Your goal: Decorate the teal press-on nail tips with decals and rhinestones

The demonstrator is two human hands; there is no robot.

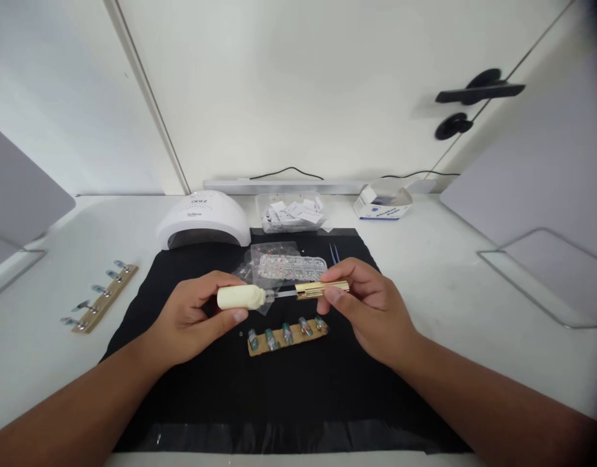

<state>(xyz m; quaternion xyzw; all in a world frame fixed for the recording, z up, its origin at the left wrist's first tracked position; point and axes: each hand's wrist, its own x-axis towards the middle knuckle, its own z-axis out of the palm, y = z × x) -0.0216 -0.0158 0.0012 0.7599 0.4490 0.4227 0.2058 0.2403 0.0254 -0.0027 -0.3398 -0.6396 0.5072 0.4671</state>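
My left hand [201,314] is closed round a cream nail polish bottle [240,297], tipped on its side with its clear neck facing right. Between the fingertips of my right hand [361,301] is a gold brush cap [322,289]. Its pale brush stem [285,294] lies in line with the bottle's mouth; whether the tip is still inside the neck I cannot tell. Just below both hands, several green decorated nail tips [287,334] stand on a tan strip [288,344]. Behind the bottle sits a clear compartment tray [292,267] of small gems.
A white nail lamp [205,220] stands at the back left of the black mat [220,402]. Blue tweezers [334,253] lie near my right hand. A second strip with nail tips [105,299] is at left. Farther back are a box of packets [292,213] and a white carton [383,201].
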